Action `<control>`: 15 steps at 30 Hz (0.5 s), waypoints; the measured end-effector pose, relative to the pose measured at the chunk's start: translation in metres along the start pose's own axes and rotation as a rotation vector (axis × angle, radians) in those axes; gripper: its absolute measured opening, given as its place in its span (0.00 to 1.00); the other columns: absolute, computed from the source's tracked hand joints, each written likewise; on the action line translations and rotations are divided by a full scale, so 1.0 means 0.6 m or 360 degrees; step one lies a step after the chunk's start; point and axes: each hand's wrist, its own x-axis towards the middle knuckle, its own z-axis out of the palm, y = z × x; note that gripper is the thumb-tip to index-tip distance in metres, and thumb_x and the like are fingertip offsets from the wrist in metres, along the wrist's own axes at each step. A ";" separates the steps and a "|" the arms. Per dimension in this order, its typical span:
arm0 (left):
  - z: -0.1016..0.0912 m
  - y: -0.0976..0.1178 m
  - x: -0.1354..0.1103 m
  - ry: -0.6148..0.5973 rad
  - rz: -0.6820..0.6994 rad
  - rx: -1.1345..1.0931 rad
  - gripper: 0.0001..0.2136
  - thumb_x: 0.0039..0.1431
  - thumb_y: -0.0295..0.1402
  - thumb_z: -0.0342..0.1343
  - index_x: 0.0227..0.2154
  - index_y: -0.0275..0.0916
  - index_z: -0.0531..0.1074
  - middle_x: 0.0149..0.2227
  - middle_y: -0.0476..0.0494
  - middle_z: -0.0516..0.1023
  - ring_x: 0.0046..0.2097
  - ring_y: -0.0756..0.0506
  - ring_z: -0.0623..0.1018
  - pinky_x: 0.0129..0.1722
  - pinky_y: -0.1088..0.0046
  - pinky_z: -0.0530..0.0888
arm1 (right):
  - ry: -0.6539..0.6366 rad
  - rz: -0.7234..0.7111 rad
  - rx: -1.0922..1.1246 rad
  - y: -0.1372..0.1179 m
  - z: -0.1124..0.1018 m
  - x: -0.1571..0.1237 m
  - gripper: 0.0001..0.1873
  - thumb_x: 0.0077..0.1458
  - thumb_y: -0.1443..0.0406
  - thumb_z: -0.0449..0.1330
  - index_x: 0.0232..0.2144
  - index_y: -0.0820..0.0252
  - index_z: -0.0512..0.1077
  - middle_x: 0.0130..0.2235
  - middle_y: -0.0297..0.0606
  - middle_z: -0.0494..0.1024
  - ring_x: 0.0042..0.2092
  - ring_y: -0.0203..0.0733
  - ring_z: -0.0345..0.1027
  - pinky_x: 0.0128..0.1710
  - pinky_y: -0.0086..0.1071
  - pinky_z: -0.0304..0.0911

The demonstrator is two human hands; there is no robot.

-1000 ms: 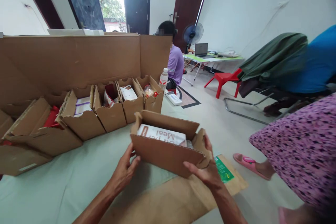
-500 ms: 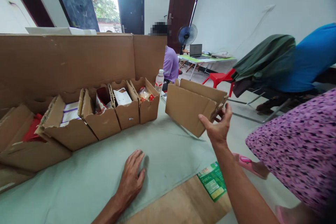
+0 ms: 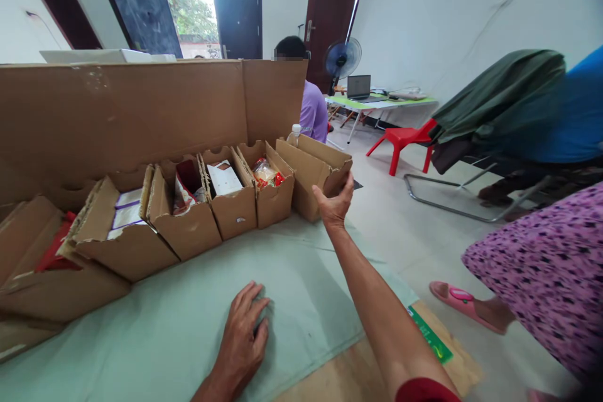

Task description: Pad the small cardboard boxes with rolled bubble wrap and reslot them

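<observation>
My right hand [image 3: 336, 201] grips the near end of a cardboard box [image 3: 304, 169], thumb on one side and fingers round the other. This box stands at the right end of a row of open cardboard boxes, close beside one with a clear and red packet [image 3: 267, 173] in it. Other boxes in the row hold a white carton [image 3: 223, 177], a dark red packet [image 3: 184, 185], white packs with purple stripes [image 3: 126, 208] and something red [image 3: 56, 245]. On the pale green cloth [image 3: 188, 301] my left hand [image 3: 242, 336] lies flat, fingers stretched out and holding nothing.
A tall cardboard panel [image 3: 141, 100] rises behind the row. The cap of a water bottle [image 3: 296, 129] shows behind the held box. A person in purple [image 3: 315, 110] sits beyond. At the right are a red chair [image 3: 400, 141] and a person in a patterned pink garment [image 3: 541, 270].
My right hand has brought the cardboard box left, from the table's right edge to the end of the row. It now hides most of the bottle. My left hand has barely moved.
</observation>
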 end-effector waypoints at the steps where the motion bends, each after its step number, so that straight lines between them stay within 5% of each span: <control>1: 0.000 0.000 0.000 0.0000 0.0001 -0.0010 0.18 0.60 0.24 0.52 0.50 0.43 0.77 0.59 0.36 0.76 0.64 0.35 0.71 0.59 0.47 0.74 | 0.0055 0.0082 0.0014 -0.003 0.007 -0.006 0.56 0.52 0.53 0.64 0.71 0.64 0.39 0.67 0.63 0.57 0.68 0.66 0.52 0.63 0.61 0.53; 7: 0.000 0.005 0.005 -0.0005 0.0002 -0.0027 0.17 0.60 0.24 0.51 0.48 0.42 0.78 0.57 0.35 0.78 0.63 0.35 0.71 0.58 0.47 0.74 | 0.0083 0.0090 0.0141 0.000 0.033 -0.042 0.60 0.48 0.49 0.67 0.70 0.66 0.41 0.68 0.64 0.56 0.70 0.63 0.50 0.66 0.59 0.51; 11: -0.003 0.011 0.008 -0.0017 -0.0012 -0.0017 0.16 0.59 0.24 0.51 0.46 0.40 0.78 0.56 0.34 0.78 0.63 0.34 0.72 0.58 0.46 0.74 | -0.0086 -0.0005 0.0195 0.011 0.039 -0.052 0.59 0.51 0.47 0.65 0.70 0.70 0.40 0.70 0.66 0.52 0.72 0.61 0.45 0.68 0.57 0.48; 15: -0.004 0.013 0.009 -0.0012 -0.0028 -0.0027 0.16 0.58 0.24 0.51 0.45 0.40 0.78 0.55 0.34 0.79 0.63 0.34 0.72 0.58 0.45 0.74 | -0.0253 -0.0064 0.0209 0.016 0.028 -0.057 0.52 0.52 0.49 0.64 0.69 0.67 0.48 0.68 0.62 0.58 0.69 0.58 0.53 0.65 0.54 0.55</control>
